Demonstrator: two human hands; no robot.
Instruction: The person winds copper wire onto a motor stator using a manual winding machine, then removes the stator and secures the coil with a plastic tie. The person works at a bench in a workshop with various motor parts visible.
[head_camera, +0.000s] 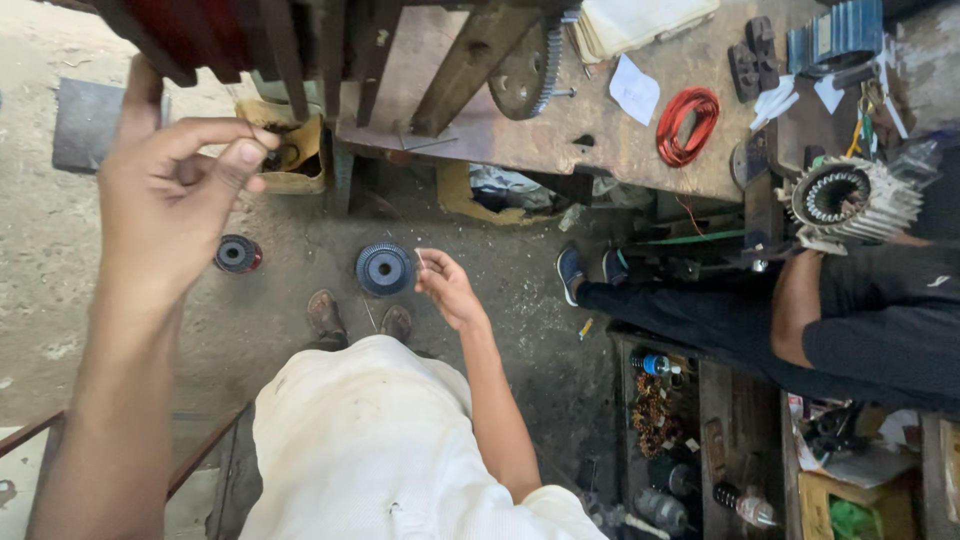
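A workshop floor is seen from above, looking down past a pale garment and two sandalled feet. The left hand (175, 195) is raised close to the camera, its thumb and forefinger pinched together; whether anything thin is caught between them cannot be told. The right hand (447, 287) is held lower, over the floor, with fingers loosely curled and partly apart, and a fine wire (419, 259) seems to be nipped at its fingertips. Just beside that hand, on the concrete floor (500, 260), a dark round toothed core (385, 269) is laid flat. Well to its left, a smaller dark spool (237, 254) is also lying on the floor. Above, a worn wooden desk (600, 140) is seen, carrying a red wire coil (687, 125), a large gear wheel (523, 75) and paper scraps. At the right, a seated person in dark clothes is seen, with a motor stator (845, 198) held at the lap.
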